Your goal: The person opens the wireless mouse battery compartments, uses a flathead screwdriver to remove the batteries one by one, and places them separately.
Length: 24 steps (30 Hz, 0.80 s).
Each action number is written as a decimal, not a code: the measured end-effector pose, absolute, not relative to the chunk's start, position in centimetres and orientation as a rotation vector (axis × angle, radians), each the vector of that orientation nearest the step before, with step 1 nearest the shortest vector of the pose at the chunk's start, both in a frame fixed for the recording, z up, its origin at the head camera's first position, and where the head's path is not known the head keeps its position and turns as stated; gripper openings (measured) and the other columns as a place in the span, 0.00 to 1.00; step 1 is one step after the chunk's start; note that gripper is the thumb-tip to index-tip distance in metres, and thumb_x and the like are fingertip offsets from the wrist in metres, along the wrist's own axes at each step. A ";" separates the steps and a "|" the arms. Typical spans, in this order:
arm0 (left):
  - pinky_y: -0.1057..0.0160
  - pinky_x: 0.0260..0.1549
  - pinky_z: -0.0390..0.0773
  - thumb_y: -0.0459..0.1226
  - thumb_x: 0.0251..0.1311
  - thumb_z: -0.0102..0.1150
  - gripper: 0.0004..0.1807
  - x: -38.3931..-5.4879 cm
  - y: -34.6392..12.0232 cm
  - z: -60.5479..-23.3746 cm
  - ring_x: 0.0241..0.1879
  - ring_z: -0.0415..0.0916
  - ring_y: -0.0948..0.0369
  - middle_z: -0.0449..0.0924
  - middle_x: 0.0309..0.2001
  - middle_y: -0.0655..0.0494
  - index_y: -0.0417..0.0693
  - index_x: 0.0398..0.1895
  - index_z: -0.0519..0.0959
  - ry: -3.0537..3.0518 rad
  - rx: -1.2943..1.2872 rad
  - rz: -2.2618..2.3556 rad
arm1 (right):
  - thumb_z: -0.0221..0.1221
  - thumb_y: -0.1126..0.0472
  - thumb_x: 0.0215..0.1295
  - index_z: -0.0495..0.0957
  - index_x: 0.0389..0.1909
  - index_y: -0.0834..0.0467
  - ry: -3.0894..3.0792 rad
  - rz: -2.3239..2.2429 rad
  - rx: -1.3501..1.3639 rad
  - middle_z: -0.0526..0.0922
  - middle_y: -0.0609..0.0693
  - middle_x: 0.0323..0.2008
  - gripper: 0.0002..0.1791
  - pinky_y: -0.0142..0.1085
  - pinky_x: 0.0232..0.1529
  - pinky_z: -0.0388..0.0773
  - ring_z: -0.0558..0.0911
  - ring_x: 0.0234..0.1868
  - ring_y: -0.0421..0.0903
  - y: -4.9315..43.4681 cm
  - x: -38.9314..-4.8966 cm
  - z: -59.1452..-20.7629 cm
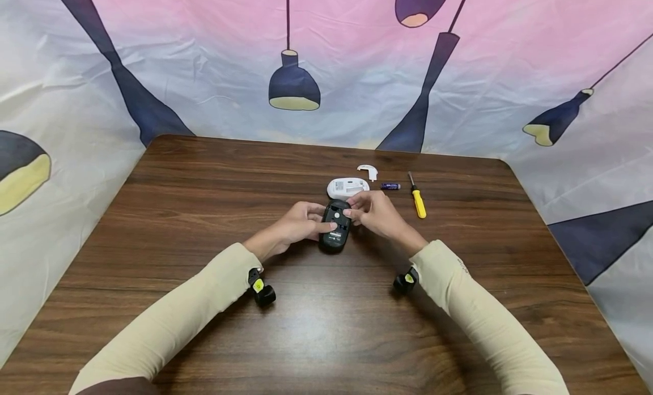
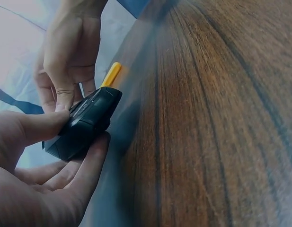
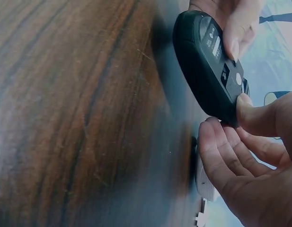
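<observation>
So the black mouse (image 1: 340, 224) is belly-up between both hands, lifted off the worktop (image 1: 204, 174), just this side of the white mouse (image 1: 339, 188). Left hand (image 1: 297, 222) is clamped on its side, thumb across the underside and fingers beneath. Right hand (image 1: 376, 212) pinches the far end, thumb on the underside, fingertips tucked below.

Handling-wise I'd guess it's light and stiff, smooth plastic that could slide a bit if your fingers are dry. The shell should take a firm grip, but I'd go easy around the recesses on the underside; any thin bits there might snap. Best hold is the long sides, thumb on the flat belly, like the left hand has it.

Stuff I can't make out: the top shell faces down and the left thumb covers part of the underside, so no idea if there's a battery in there. The label's too small to read. The right hand sits very close to the white mouse's near edge from above. The white piece (image 1: 373, 171) behind might be its cover, can't swear to it. Battery (image 1: 390, 186) and screwdriver (image 1: 418, 203) lie off to the right.
</observation>
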<state>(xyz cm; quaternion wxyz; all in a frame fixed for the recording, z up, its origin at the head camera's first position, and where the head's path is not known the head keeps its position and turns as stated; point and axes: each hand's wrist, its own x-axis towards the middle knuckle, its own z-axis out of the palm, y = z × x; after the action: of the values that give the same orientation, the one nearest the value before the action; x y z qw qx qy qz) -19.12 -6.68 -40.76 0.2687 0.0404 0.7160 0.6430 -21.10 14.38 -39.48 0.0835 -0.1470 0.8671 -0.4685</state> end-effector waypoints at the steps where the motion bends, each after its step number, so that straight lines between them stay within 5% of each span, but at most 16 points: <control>1: 0.58 0.48 0.88 0.31 0.65 0.65 0.30 -19.1 -6.7 -40.7 0.44 0.84 0.54 0.82 0.51 0.36 0.29 0.68 0.67 1.933 0.107 1.730 | 0.67 0.70 0.64 0.81 0.47 0.72 2.579 -1.408 -0.416 0.84 0.61 0.36 0.13 0.45 0.33 0.90 0.86 0.29 0.53 14.4 -21.2 -39.4; 24: 0.59 0.48 0.86 0.31 0.68 0.60 0.32 -18.7 -6.9 -40.6 0.41 0.83 0.58 0.83 0.49 0.36 0.25 0.70 0.61 1.935 0.178 1.643 | 0.64 0.75 0.65 0.77 0.54 0.75 2.345 -1.663 -0.202 0.80 0.59 0.37 0.17 0.42 0.38 0.90 0.84 0.26 0.43 15.6 -23.0 -38.8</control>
<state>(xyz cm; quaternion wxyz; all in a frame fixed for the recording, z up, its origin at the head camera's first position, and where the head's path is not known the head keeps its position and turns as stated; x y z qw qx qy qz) -18.67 -6.94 -40.62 0.2939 0.0668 0.7269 0.6171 -23.04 15.55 -38.85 0.1295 -0.0695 0.8068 -0.5722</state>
